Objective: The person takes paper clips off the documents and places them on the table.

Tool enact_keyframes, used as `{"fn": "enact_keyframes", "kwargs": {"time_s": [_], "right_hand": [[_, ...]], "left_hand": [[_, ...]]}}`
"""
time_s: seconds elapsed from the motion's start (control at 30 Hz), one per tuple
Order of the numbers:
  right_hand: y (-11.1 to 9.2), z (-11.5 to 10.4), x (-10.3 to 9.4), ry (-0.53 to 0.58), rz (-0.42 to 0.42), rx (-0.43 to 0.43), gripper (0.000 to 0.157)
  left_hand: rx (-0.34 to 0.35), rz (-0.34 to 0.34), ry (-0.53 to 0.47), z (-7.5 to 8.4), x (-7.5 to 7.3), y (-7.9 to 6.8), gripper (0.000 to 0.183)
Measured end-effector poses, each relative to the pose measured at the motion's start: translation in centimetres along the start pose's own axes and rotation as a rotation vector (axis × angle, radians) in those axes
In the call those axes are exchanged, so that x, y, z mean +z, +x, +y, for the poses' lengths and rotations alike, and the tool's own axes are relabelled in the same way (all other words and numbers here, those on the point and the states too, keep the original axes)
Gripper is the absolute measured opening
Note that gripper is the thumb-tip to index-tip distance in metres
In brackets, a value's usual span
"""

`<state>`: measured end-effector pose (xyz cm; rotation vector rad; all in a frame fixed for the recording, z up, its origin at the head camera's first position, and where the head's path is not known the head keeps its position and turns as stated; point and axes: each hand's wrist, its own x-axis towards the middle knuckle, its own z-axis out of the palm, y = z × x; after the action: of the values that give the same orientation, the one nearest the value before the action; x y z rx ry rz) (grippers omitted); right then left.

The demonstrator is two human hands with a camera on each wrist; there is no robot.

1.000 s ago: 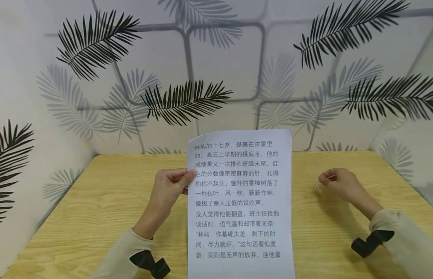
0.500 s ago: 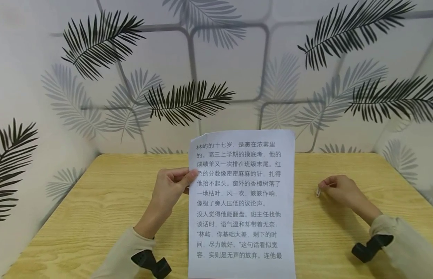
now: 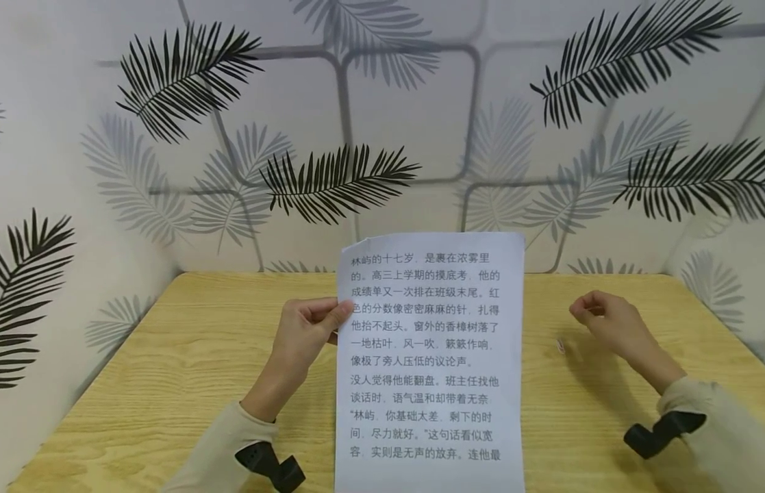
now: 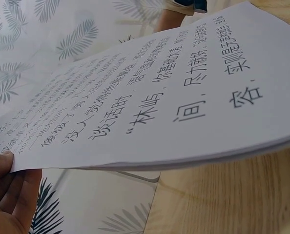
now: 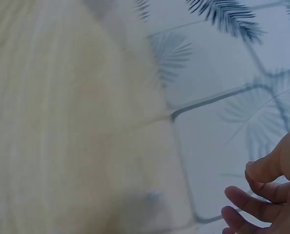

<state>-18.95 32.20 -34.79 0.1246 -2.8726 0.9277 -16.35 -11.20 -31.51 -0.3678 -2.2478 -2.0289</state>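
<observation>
My left hand (image 3: 300, 337) pinches the left edge of a stack of printed paper sheets (image 3: 431, 370), thumb in front and fingers behind. The sheets stand tilted up, covered in lines of black Chinese text. Layered edges of the stack (image 4: 184, 160) show in the left wrist view. A small pale paper clip (image 3: 560, 346) is right of the paper, over the tabletop. Above and to its right is my right hand (image 3: 619, 332), apart from the clip, its fingers loosely bent. Between thumb and forefinger of the right hand (image 5: 277, 187) nothing shows in the right wrist view.
Everything is over a light wooden table (image 3: 216, 356). Behind it stands a pale wall (image 3: 407, 116) with a dark and grey leaf pattern. Each sleeve carries a black wrist camera, the left one (image 3: 271, 467) close to the paper's lower left.
The right hand lowered the paper clip, let it go and rose away from it. The left hand still holds the paper; the whole head view shifted slightly to the right.
</observation>
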Motion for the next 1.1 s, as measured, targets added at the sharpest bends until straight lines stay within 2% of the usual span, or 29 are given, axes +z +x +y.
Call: {"fn": "enact_keyframes", "kwargs": {"time_s": [0.23,0.37,0.47,0.6,0.73,0.97,1.1], "right_hand": [[1.4,-5.1,-3.1,0.073,0.208,-0.132,0.032],[2.2,-9.8,-4.2,0.133,0.261,-0.19,0.03],[2.4,-13.9,-4.3,0.159,0.289,-0.258,0.026],[2.5,-18.9,-3.5,0.159,0.32,-0.444,0.014],[3.0,-22.2,-2.1,0.124,0.328,-0.618,0.006],[3.4,-25.7,1.3,0.163,0.273,-0.689,0.005],[3.4,-27.0,2.6,0.174,0.23,-0.693,0.005]], "left_hand": [[0.002,-0.01,-0.002,-0.3,0.1,0.1,0.02],[0.009,-0.013,0.002,-0.2,0.0,0.1,0.021],[0.007,-0.012,0.011,-0.2,0.0,0.1,0.021],[0.003,-0.008,0.011,-0.2,0.1,0.1,0.021],[0.003,-0.009,0.007,-0.1,0.1,0.1,0.022],[0.004,-0.004,0.005,0.1,-0.4,0.3,0.021],[0.0,-0.008,0.001,0.1,-0.3,0.3,0.021]]}}
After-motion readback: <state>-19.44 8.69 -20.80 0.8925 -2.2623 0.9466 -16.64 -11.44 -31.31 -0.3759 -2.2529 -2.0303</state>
